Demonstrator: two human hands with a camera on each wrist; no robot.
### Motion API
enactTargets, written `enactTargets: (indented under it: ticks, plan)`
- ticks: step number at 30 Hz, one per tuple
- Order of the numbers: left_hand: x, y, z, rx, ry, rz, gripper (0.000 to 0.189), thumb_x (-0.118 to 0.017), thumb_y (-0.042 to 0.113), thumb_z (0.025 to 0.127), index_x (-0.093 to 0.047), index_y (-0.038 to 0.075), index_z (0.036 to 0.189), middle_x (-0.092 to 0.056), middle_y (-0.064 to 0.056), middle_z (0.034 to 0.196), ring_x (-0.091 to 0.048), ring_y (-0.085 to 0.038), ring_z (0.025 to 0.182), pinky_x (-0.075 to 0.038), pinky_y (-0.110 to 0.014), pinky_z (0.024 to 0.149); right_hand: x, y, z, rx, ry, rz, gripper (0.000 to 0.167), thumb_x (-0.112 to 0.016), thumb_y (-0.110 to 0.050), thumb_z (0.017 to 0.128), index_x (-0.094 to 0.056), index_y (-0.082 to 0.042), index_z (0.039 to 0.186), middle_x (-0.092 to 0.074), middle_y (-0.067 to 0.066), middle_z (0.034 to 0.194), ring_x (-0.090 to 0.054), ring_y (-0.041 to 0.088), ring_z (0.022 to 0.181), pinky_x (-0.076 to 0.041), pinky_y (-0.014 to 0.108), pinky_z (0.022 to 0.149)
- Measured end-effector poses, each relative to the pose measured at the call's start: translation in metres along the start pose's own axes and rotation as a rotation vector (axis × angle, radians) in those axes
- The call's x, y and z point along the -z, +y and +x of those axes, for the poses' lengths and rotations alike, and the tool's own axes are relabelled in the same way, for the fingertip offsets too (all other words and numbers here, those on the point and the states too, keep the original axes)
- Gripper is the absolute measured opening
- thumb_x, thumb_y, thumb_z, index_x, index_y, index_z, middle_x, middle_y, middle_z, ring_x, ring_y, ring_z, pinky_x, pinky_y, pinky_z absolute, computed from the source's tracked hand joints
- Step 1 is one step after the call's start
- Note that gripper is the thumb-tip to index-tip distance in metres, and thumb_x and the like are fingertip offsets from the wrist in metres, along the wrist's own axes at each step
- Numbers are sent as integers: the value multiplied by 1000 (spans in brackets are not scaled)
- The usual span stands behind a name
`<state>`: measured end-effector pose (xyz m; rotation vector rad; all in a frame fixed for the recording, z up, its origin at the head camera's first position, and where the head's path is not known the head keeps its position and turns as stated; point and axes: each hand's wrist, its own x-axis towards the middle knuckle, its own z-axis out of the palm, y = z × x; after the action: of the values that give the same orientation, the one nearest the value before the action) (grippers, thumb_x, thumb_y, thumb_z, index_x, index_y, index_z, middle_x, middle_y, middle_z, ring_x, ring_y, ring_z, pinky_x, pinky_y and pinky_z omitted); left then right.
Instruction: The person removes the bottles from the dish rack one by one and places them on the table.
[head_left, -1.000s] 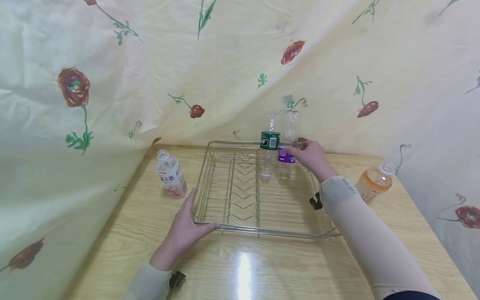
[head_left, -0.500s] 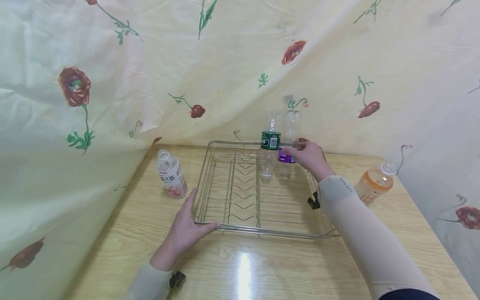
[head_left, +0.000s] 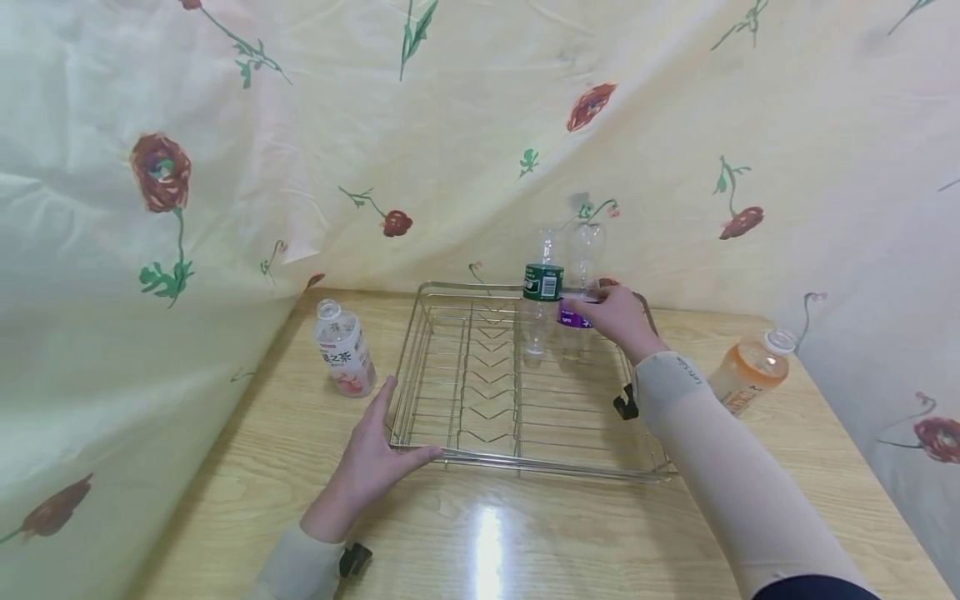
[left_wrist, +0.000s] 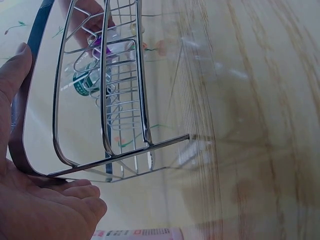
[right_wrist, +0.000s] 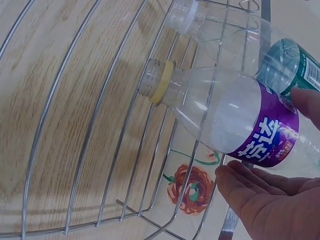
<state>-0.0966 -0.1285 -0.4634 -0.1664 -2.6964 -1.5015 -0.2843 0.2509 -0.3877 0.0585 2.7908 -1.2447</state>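
At the front left corner of the wire rack (head_left: pixel 517 460), the left hand (head_left: pixel 371 458) spreads its thumb along the front rim and its straight fingers along the left side. In the left wrist view, that hand (left_wrist: pixel 45 200) touches the flat rim from both sides of the corner. The right hand (head_left: pixel 622 321) reaches over the back right of the rack. Its thumb and fingers hold the clear bottle with a purple label (right_wrist: pixel 270 127), neck down, uncapped. Close beside it a clear bottle with a green label (head_left: pixel 542 283) also stands neck down in the rack.
Left of the rack, an open bottle with a pink and white label (head_left: pixel 343 350) stands on the wooden table (head_left: pixel 420 533). A bottle with orange at its shoulder (head_left: pixel 750 367) is at the right, partly behind the right sleeve. Floral cloth (head_left: pixel 480 150) hangs behind.
The head view has shifted slightly. Both hands, the rack and the bottles stay nearly where they were; the right hand's fingers have moved only a little at the purple label.
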Motion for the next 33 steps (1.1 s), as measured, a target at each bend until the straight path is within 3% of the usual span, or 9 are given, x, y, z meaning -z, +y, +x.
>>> enactTargets:
  ticks: [7,19,26,33]
  plan:
    - [0,-2,0,-8,4,-1,133,-87,66,65,-13,17,164,-19,-16,165,-22,-41,148,-25,-61,114,-3,1,3,14,-13,2,98,-75,-55,88,-35,8,152,-50,30,139,-51,44,126,-43,57,105]
    - [0,-3,1,-8,2,-13,134,-87,66,64,-13,17,164,-19,-14,165,-21,-39,148,-24,-60,115,-4,5,11,26,-52,-16,100,-73,-60,88,-38,10,150,-32,28,157,-45,44,132,-37,56,111]
    - [2,-4,1,-34,8,-4,133,-89,60,66,-13,12,164,-19,-18,165,-20,-40,148,-22,-57,117,-3,6,10,-10,-65,36,107,-73,-57,89,-21,6,158,-42,30,148,-45,41,132,-37,54,111]
    - [1,-5,0,-30,5,-13,133,-87,64,66,-13,13,164,-20,-16,165,-20,-39,148,-23,-58,116,0,10,10,-17,-63,30,103,-73,-62,86,-33,4,155,-32,26,157,-41,43,135,-38,56,110]
